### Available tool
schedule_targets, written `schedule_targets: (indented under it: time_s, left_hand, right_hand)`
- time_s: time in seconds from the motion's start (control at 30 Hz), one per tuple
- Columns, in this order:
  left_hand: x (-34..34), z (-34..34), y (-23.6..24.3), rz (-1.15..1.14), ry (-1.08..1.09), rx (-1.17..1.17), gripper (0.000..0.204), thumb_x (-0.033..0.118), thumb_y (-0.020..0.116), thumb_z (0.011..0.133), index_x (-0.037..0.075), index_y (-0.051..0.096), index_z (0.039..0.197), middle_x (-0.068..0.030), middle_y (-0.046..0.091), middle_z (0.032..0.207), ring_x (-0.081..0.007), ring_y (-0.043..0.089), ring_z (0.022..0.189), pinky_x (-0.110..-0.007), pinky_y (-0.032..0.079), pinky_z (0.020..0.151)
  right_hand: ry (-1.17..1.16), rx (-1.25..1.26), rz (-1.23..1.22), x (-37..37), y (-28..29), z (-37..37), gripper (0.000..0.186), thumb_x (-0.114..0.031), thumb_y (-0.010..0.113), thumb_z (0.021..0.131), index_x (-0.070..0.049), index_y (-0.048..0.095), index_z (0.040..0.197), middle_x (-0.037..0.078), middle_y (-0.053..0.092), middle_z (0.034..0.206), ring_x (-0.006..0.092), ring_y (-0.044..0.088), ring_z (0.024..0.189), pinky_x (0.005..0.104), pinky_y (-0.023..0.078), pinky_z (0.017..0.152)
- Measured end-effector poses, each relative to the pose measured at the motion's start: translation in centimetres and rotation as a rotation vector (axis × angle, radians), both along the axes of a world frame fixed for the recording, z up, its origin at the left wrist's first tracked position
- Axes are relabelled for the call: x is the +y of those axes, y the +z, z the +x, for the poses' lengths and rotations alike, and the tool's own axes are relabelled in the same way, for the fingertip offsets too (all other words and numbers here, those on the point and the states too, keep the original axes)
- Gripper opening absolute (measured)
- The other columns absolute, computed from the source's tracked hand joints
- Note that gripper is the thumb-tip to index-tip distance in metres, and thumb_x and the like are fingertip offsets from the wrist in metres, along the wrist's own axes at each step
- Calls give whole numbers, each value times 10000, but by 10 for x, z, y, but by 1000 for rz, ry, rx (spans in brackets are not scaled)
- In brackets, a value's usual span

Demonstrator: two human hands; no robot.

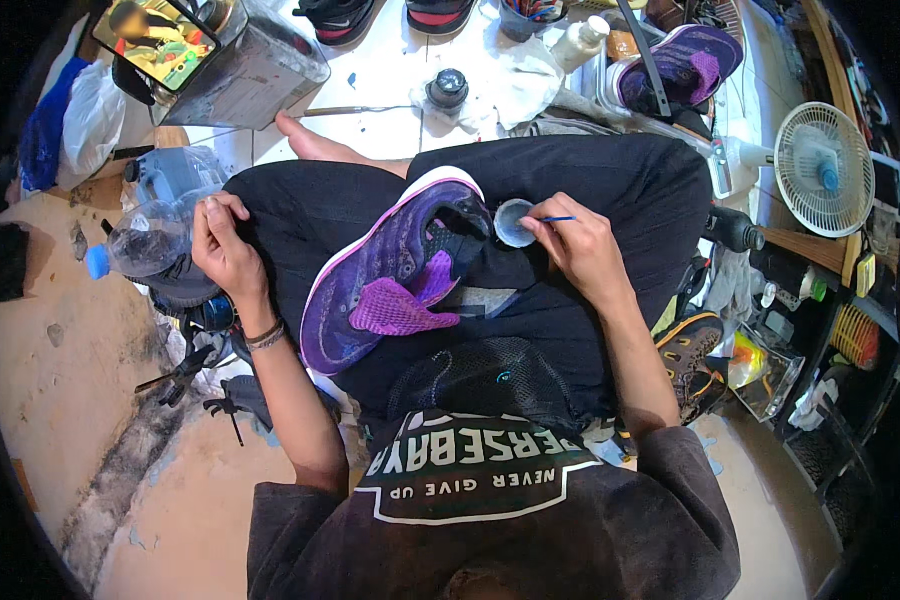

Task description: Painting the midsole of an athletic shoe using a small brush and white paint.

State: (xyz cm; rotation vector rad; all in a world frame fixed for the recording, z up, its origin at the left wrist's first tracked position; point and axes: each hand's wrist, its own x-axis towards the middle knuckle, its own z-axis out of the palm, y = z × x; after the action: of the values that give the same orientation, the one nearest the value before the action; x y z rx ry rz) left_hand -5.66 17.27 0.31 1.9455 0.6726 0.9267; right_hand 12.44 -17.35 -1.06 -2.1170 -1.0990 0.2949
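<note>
A purple and black running shoe (365, 265) with a white sole edge and a pink tongue lies tilted across my lap. To its right, a small round cup (514, 222) with a greyish inside sits over my dark trousers. My right hand (578, 245) pinches a thin blue stick (560, 218), perhaps a brush handle, whose other end is hidden at the cup. The fingertips are at the cup's rim; whether they grip it too I cannot tell. Beside my left knee, away from the shoe, my left hand (228, 245) is raised with curled fingers; anything inside them is hidden.
A similar purple shoe (685, 65) stands at the far right, near a white fan (825, 170). A dark bottle (447, 90) stands ahead on white tiles. At left are a metal can (255, 75) with a phone (158, 42) and a clear plastic bottle (148, 240).
</note>
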Motion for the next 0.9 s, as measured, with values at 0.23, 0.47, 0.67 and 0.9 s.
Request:
schedule_targets:
  time_s: [0.23, 0.47, 0.67, 0.9]
  left_hand:
    - [2, -2, -2, -17, 4, -28, 331, 154, 446, 1106, -5, 517, 825, -46, 533, 794, -119, 455, 754, -263, 385, 740]
    - [5, -5, -7, -51, -27, -93, 300, 112, 491, 1085, -6, 510, 809, -47, 535, 793, -118, 463, 752, -258, 386, 730]
    - [5, -7, -9, -49, 1, -94, 260, 66, 568, 1045, -23, 541, 802, -43, 543, 799, -111, 487, 753, -254, 400, 708]
    - [5, -5, -12, -6, -19, -97, 222, 37, 605, 1019, -30, 575, 809, -33, 564, 806, -96, 496, 742, -240, 408, 700]
  right_hand:
    - [32, -38, -11, 1, -2, 1, 167, -103, 750, 896, -20, 606, 915, 108, 600, 838, 299, 660, 746, 411, 549, 666]
    - [38, -35, -21, 1, 1, 0, 153, -93, 734, 907, -19, 601, 931, 102, 593, 846, 303, 659, 749, 422, 546, 667]
    - [3, -61, 51, 3, 15, 0, 108, -63, 738, 900, -24, 637, 906, 92, 611, 817, 278, 648, 697, 383, 513, 601]
    - [-87, -163, 142, -4, 19, 4, 104, -59, 775, 875, -10, 684, 868, 98, 678, 747, 236, 660, 619, 348, 508, 585]
